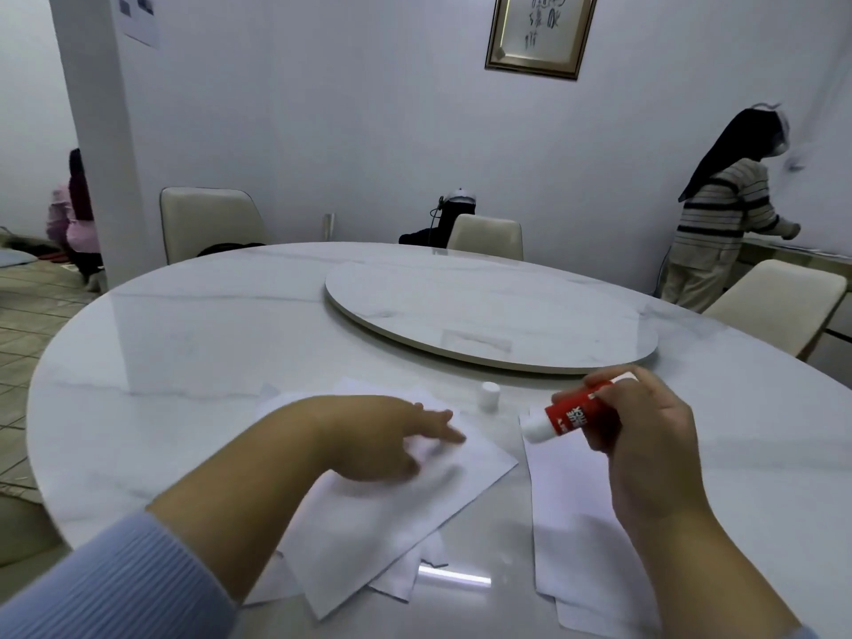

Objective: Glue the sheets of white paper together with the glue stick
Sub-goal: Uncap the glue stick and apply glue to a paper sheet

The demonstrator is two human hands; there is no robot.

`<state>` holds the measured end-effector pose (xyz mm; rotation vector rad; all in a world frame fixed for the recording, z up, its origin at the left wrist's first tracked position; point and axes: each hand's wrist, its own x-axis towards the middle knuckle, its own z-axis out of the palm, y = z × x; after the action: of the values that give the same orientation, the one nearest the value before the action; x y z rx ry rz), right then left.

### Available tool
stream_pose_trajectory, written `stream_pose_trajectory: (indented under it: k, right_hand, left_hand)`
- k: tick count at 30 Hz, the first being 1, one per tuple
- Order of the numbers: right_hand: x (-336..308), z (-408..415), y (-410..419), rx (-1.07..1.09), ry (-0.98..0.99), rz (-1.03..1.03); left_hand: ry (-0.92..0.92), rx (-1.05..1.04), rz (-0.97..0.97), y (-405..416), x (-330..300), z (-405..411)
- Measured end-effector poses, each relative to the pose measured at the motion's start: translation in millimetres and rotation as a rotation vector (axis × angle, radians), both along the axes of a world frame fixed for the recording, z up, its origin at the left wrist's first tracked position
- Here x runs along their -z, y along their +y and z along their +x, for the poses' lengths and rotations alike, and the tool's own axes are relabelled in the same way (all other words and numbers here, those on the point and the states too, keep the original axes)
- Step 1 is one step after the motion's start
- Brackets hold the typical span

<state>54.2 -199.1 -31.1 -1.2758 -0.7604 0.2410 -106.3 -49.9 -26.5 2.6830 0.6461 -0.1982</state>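
Gluing step. Left hand (392, 435) flat and open on the paper pile (392, 514); right hand (645, 435) gripping the uncapped glue stick (571, 415). Next, probably: rub glue on, press sheets together.

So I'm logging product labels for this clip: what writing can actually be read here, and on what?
"GLUE STICK": white letters on the red glue stick held in the right hand.
Smaller mark beside it: too blurred to read.
Framed calligraphy on the wall: brush characters, not legible.
Sheet on the pillar: too small.
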Motion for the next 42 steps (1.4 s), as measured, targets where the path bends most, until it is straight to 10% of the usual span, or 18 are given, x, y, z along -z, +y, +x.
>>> stream_pose_trajectory:
  k: [5,20,28,36,42]
  right_hand:
    - [11.1,-3.2,9.4,0.151,-0.176,-0.120]
    - [30.7,-17.0,38.3,-0.261,-0.479,-0.504]
    - [15.5,-24.3,16.7,-0.182,-0.529,-0.404]
    - [10.1,-23.9,5.5,-0.297,-0.357,-0.330]
    - [3.2,-7.1,4.3,0.007,-0.006,0.019]
  left_hand:
    - [0.029,-0.016,0.099,-15.7,21.2,6.3]
    - [-0.065,-0.069,0.120,-16.8,37.1,4.6]
    - [-0.072,-0.072,0.139,-14.9,37.2,4.5]
    - [-0.145,-0.111,0.137,-18.2,34.7,0.5]
    - [-0.171,-0.084,0.113,-19.3,32.5,-2.3]
